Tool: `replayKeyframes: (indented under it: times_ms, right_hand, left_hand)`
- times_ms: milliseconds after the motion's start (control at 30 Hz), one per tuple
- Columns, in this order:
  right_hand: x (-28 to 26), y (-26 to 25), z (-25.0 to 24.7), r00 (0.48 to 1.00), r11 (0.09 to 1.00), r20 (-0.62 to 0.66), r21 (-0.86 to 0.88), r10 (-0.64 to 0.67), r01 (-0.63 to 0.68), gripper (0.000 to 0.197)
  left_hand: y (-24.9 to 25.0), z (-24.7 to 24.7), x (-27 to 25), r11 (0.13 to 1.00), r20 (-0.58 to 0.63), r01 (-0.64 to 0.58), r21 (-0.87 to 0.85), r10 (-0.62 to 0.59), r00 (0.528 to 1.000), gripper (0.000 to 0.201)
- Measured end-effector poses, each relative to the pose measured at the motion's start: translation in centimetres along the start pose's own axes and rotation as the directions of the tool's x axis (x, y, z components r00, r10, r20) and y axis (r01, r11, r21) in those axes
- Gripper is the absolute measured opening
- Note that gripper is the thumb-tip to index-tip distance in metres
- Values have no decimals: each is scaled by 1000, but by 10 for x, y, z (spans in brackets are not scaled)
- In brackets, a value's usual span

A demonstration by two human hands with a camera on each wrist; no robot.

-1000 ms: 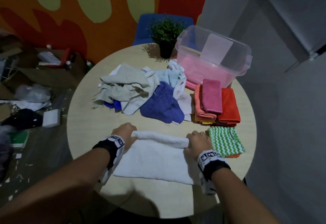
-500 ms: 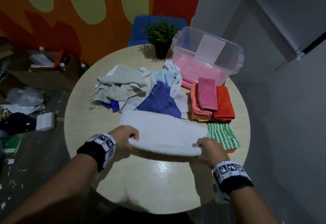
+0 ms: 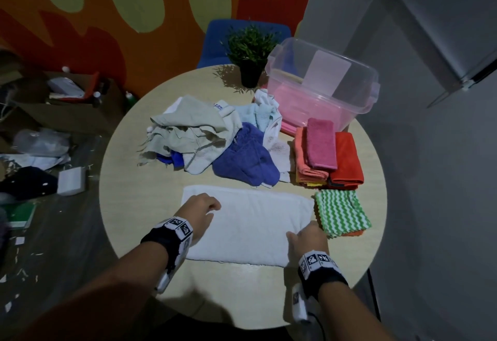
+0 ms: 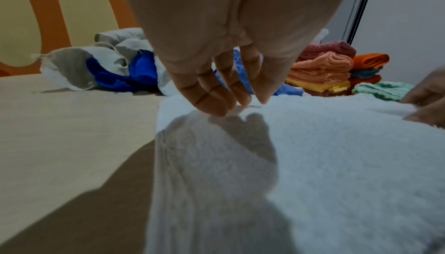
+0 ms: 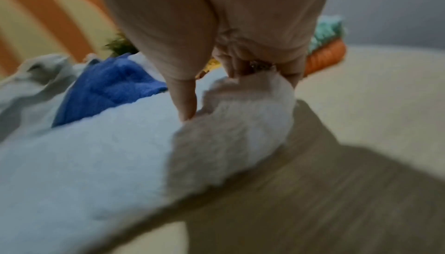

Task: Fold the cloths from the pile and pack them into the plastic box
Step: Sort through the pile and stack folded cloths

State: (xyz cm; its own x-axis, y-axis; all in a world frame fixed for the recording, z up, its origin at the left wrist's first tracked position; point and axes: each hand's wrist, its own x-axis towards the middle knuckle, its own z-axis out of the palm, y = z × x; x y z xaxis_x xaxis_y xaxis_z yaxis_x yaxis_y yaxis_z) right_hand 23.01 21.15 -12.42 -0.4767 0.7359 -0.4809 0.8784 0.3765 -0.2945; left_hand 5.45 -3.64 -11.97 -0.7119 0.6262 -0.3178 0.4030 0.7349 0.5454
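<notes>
A white towel point(image 3: 255, 222) lies folded flat on the round table point(image 3: 242, 292) in front of me. My left hand point(image 3: 212, 205) rests on its left part, fingers straight and tips touching the towel point(image 4: 337, 153), as the left wrist view shows the hand point(image 4: 231, 104). My right hand point(image 3: 298, 233) is at the towel's near right corner. In the blurred right wrist view, that hand point(image 5: 240, 90) pinches the bunched towel point(image 5: 96, 153) corner. Behind lies the loose pile point(image 3: 215, 141) of beige, blue and pale cloths. The clear plastic box point(image 3: 322, 88) stands at the back right.
A folded stack point(image 3: 328, 155) of pink, salmon and orange cloths sits before the box. A green striped cloth point(image 3: 341, 213) lies right beside the towel. A potted plant point(image 3: 250, 53) stands at the back, a blue chair point(image 3: 215, 34) behind it. Clutter covers the floor at left.
Both hands folded the towel over and drew it back toward me; it now lies flat. My left hand has let go and rests on top; the right still holds its corner.
</notes>
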Motion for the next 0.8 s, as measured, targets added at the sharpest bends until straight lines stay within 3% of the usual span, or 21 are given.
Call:
replayKeyframes:
  times_ms: [133,233,300,400,467,500,567,600,667,733,800]
  right_hand:
    - [1,0,-8,997,988,69,148,22,-32,27]
    - [1,8,-35,997,964,70,266,-11,-8,53]
    - [-2,6,-50,998,962,18,267,-56,49,65]
    - [-13,-18,-53,978,957,-38,202,-204,208,66]
    - [-26,-41,-44,937,915,48,234,-347,327,61]
    - [-30,-50,-35,903,893,141,268,-407,361,57]
    - [-34,-57,-21,837,861,275,345,-474,374,38]
    - [-33,-55,-17,841,853,250,357,-480,381,27]
    - [-22,-44,-14,896,877,118,292,-428,381,16]
    - [-14,-29,-10,924,917,37,144,-380,371,24]
    - [-16,-24,-5,925,932,120,91,-361,351,46]
  left_hand:
    - [-8,12,-4,1000,72,-22,17,21,997,46]
    - [-2,14,-2,987,71,-74,-143,85,994,46]
    - [1,18,0,985,91,-86,-150,101,991,45]
    - [-1,24,1,993,89,-79,-93,87,992,41]
    - [-1,25,0,992,1,-61,-109,62,998,39]
    - [0,24,0,997,-67,-16,-82,11,998,40]
    - [4,19,-3,978,-153,205,31,-198,968,53]
    - [4,15,-4,942,-146,325,81,-311,939,66]
    - [3,13,-3,886,-96,449,113,-440,893,90]
    - [1,15,0,862,-42,497,97,-496,868,95]
    - [3,17,5,825,21,563,47,-564,825,85]
